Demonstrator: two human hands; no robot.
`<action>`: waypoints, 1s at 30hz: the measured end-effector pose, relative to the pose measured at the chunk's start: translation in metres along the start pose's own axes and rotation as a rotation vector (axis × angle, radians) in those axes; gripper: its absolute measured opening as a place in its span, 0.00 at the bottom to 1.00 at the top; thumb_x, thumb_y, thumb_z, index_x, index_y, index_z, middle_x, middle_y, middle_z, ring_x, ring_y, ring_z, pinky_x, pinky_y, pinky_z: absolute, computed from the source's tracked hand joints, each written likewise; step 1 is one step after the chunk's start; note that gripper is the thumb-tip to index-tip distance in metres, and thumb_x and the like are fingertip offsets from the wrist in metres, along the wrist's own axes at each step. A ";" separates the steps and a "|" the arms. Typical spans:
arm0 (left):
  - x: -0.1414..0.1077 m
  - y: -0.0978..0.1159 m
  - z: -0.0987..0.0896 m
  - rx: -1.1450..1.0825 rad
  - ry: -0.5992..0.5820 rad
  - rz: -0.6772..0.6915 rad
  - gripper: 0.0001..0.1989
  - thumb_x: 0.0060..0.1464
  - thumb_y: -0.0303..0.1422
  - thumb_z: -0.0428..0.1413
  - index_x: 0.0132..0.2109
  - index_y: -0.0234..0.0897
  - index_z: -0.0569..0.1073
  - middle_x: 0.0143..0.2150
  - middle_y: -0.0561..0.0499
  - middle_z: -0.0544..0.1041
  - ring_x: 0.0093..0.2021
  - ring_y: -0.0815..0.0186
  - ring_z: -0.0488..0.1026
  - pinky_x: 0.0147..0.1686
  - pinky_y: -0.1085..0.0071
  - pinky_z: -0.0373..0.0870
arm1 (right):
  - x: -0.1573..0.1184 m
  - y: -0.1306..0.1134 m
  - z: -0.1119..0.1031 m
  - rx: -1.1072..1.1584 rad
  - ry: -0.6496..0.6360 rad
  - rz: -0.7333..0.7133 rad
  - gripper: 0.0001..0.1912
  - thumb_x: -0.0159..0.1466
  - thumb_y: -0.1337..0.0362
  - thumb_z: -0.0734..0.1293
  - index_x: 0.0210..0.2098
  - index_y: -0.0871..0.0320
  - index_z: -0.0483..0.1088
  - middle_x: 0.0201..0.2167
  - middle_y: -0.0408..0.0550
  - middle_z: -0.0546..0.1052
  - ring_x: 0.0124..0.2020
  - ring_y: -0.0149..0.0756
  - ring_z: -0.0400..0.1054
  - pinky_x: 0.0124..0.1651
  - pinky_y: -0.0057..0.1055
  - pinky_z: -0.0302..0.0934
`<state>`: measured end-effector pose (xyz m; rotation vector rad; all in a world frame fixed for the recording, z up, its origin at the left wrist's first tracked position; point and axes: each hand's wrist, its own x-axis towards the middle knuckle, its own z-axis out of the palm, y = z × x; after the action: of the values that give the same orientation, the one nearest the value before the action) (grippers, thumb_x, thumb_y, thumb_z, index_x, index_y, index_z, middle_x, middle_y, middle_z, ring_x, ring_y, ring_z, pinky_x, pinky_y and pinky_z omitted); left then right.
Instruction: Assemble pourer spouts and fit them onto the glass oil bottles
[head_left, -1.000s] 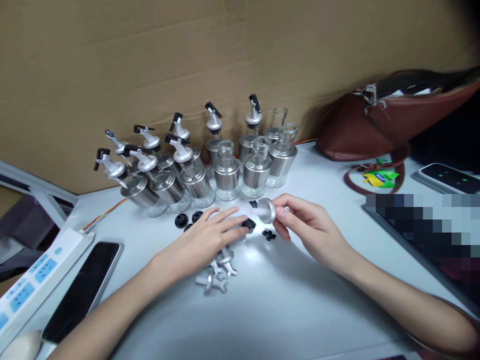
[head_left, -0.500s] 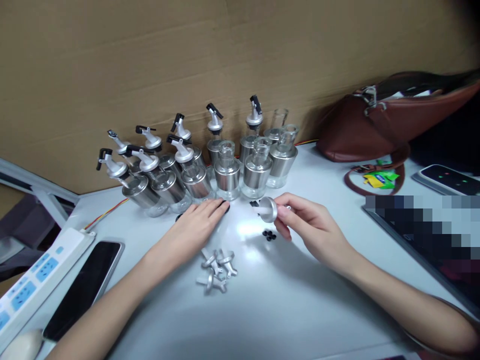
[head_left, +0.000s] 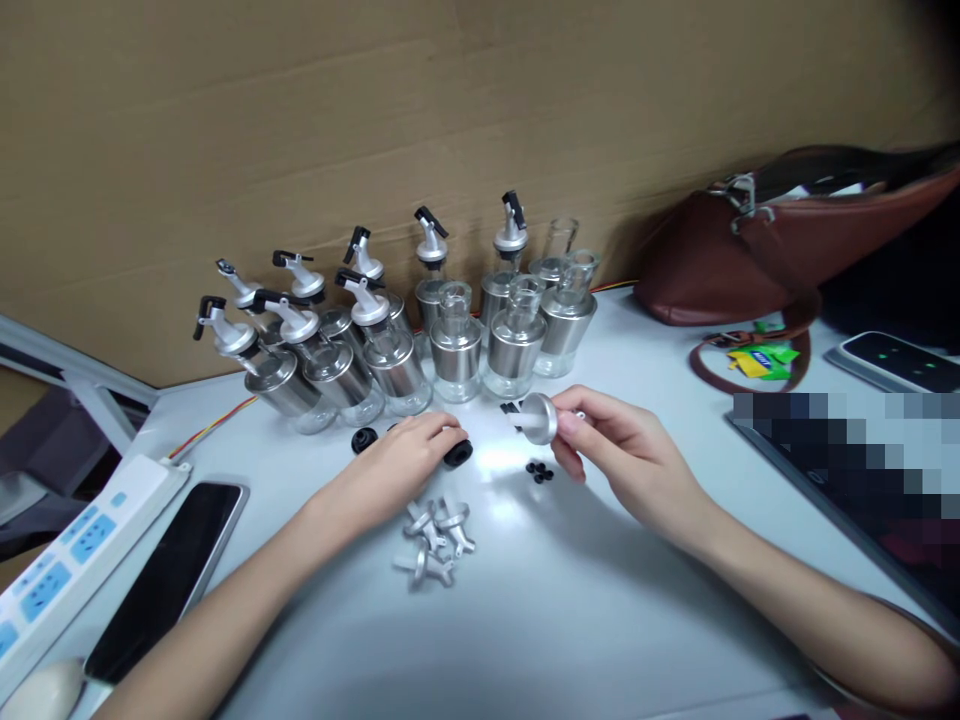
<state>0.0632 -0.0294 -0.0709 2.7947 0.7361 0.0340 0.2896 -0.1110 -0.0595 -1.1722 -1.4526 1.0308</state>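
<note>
Between the thumb and fingers of my right hand is a silver pourer top with a pale stem pointing left. My left hand has its fingers curled around a black rubber ring, which shows at the fingertips. Another black ring lies to its left. Several loose silver pourer tops lie below my left hand. Small black pieces sit beneath the held top, and black levers lie behind its stem. Glass bottles with steel bands stand behind, some with pourers, some with bare necks.
A phone and a white power strip lie at the left. On the right are a brown bag, a green and yellow packet and a dark device. Cardboard rises behind the bottles.
My left hand has drawn back slightly toward me, with its fingers more curled and a black ring now showing at the fingertips. The left-lying ring is more exposed. My right hand has barely moved.
</note>
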 end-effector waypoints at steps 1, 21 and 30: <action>0.001 0.000 0.000 -0.008 -0.020 -0.003 0.20 0.56 0.16 0.44 0.53 0.34 0.67 0.50 0.43 0.73 0.49 0.58 0.72 0.48 0.60 0.70 | 0.000 0.000 0.000 0.000 -0.001 -0.002 0.19 0.66 0.47 0.61 0.31 0.57 0.67 0.15 0.35 0.62 0.19 0.27 0.55 0.27 0.27 0.50; -0.028 -0.023 -0.052 0.060 0.044 -0.215 0.11 0.61 0.30 0.46 0.42 0.36 0.73 0.42 0.46 0.72 0.38 0.61 0.74 0.37 0.67 0.71 | 0.000 0.001 0.001 -0.017 0.009 0.004 0.18 0.66 0.49 0.61 0.31 0.56 0.67 0.15 0.36 0.63 0.19 0.28 0.56 0.27 0.27 0.51; -0.029 -0.036 -0.038 0.080 0.001 -0.216 0.10 0.61 0.31 0.48 0.43 0.38 0.74 0.41 0.46 0.75 0.39 0.60 0.74 0.38 0.67 0.70 | 0.000 0.000 0.001 -0.046 0.007 0.008 0.17 0.66 0.50 0.61 0.31 0.56 0.66 0.15 0.36 0.62 0.19 0.29 0.56 0.26 0.28 0.52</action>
<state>0.0173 -0.0047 -0.0413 2.7719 1.0570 -0.0343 0.2884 -0.1113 -0.0596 -1.2140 -1.4740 1.0027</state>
